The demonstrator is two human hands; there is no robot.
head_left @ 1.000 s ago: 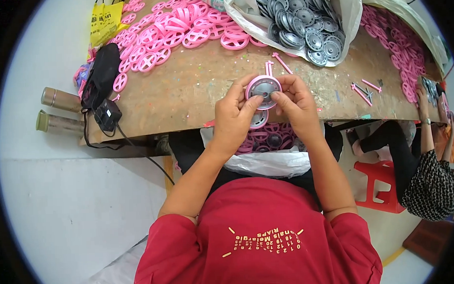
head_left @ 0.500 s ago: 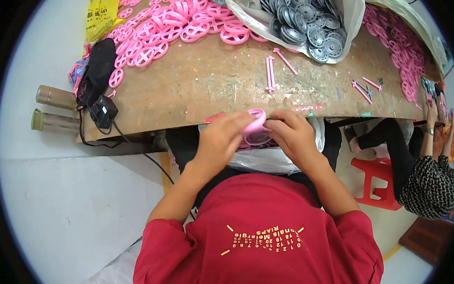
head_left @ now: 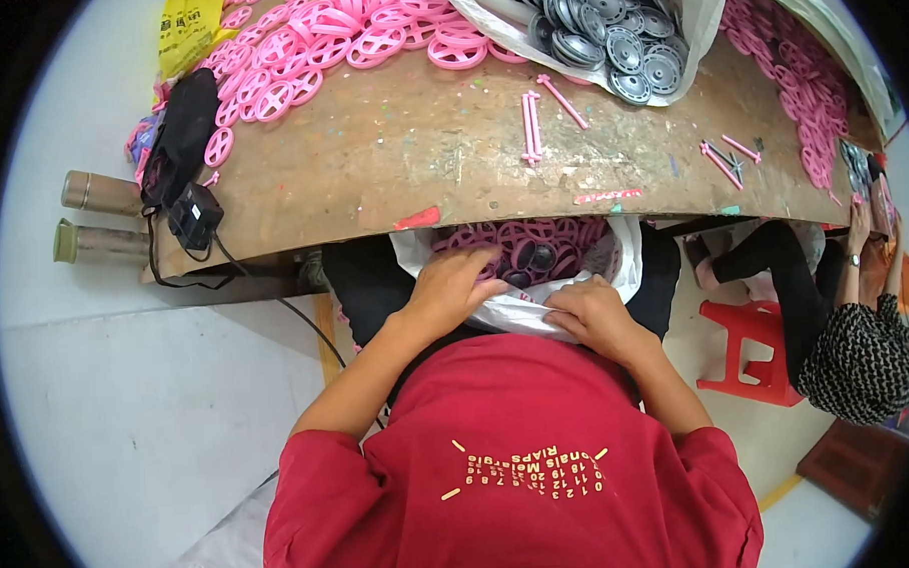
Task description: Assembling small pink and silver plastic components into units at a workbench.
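Observation:
On my lap, below the table edge, lies a white plastic bag (head_left: 626, 268) holding many pink wheel rings (head_left: 573, 242), some with dark grey discs (head_left: 541, 257) among them. My left hand (head_left: 453, 284) reaches over the bag's left side, thumb and fingers apart, its fingertips at the rings. Along the near rim, my right hand (head_left: 591, 311) has its fingers and thumb closed on the bag's edge.
Pink rings (head_left: 287, 65) are heaped at the table's far left, grey discs (head_left: 606, 28) in a bag behind. Pink rods (head_left: 531, 128) lie mid-table. At left are a black adapter (head_left: 195, 215) and bottles (head_left: 101, 192). A person (head_left: 858, 360) works at right near a red stool (head_left: 745, 349).
A pink ring that both hands held above the bag has left them. The hands have come down and apart, the left to the rings, the right to the rim. The bag's contents now show.

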